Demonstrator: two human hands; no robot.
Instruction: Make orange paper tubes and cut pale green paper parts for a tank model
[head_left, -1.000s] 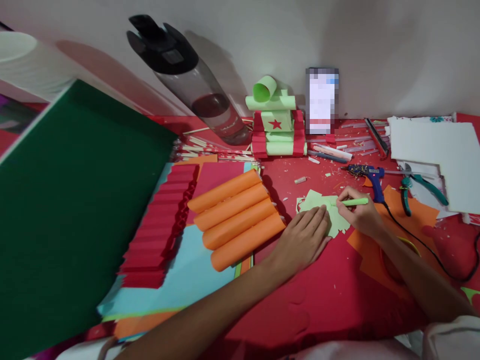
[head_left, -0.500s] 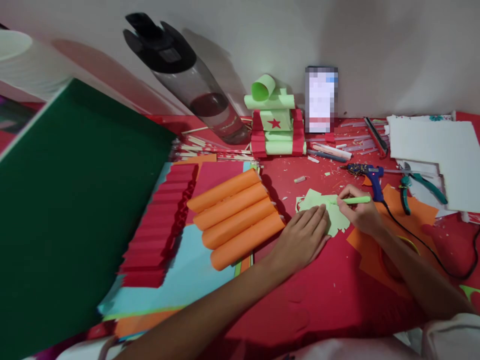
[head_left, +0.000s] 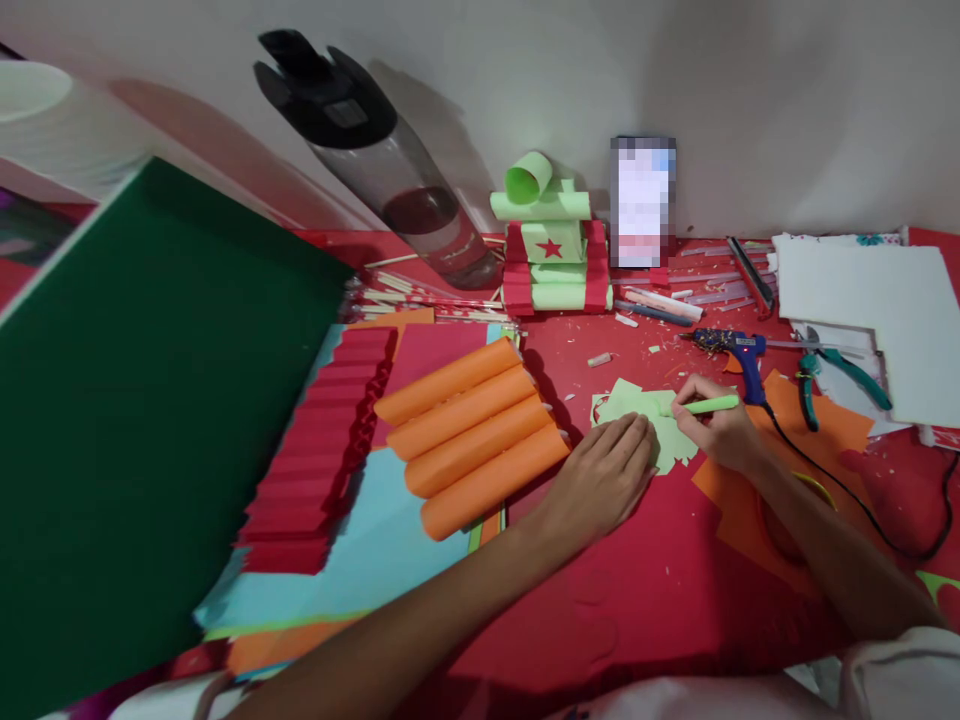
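Green paper (head_left: pixel 676 450) lies on the red tabletop (head_left: pixel 566 340), the left hand (head_left: pixel 604 472) flat on it, fingers extended, gripping nothing. The right hand (head_left: pixel 718 432) pinches a green pen (head_left: pixel 716 405), tip at the paper. Orange rolls (head_left: pixel 472 435) lie leftward; a glue gun (head_left: pixel 741 346) lies beyond.

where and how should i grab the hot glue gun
Likely best by the blue handle, from above on the near side: the hot glue gun lies flat, handle toward the person, nozzle pointing left. Its small red light looks lit, so I'd assume heat and avoid the nozzle.
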